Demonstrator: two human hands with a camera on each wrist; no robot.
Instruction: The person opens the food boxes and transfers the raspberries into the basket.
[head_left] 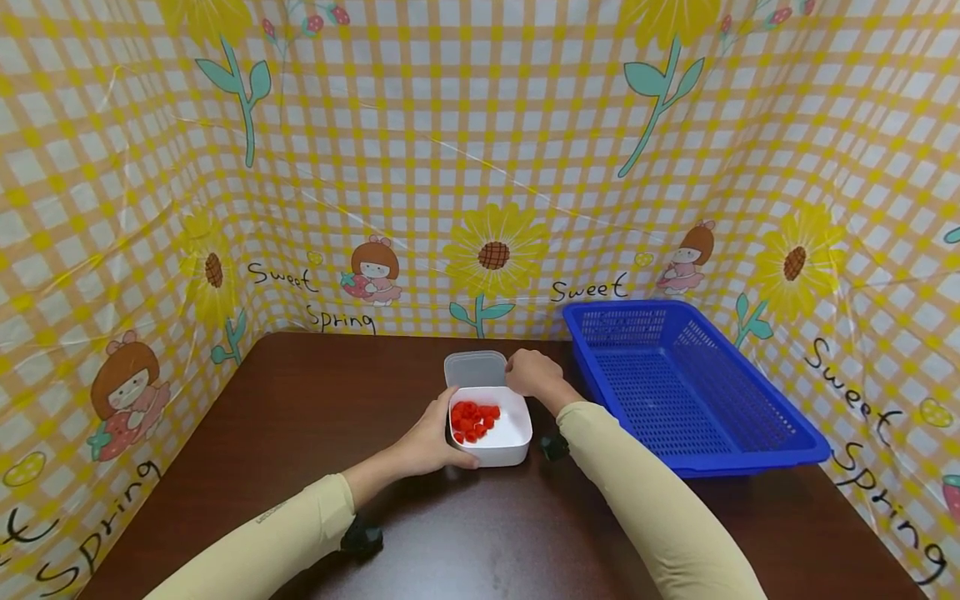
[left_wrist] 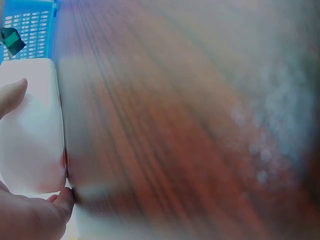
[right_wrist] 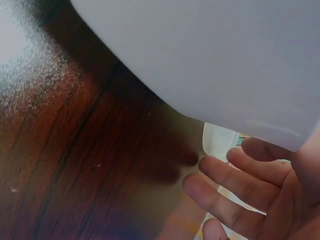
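Note:
A white box (head_left: 504,457) with rounded corners sits on the table, several small red pieces (head_left: 472,421) gathered in its left half. My left hand (head_left: 431,437) grips the box from the left, thumb along the near wall and fingers behind the left side. In the left wrist view, the thumb presses the white wall. At the far right corner of the box is my right hand (head_left: 534,373), beside a translucent lid (head_left: 475,367) behind the box. The right wrist view shows its fingers (right_wrist: 240,185) spread and slightly bent, the fingertips near the lid, nothing visible held.
A large blue plastic basket (head_left: 652,400) stands to the right, close to the right forearm. The dark wooden table (head_left: 337,383) reaches back to a checked, flower-printed cloth (head_left: 420,183) hung around it. Small dark devices (head_left: 363,538) are worn under the wrists.

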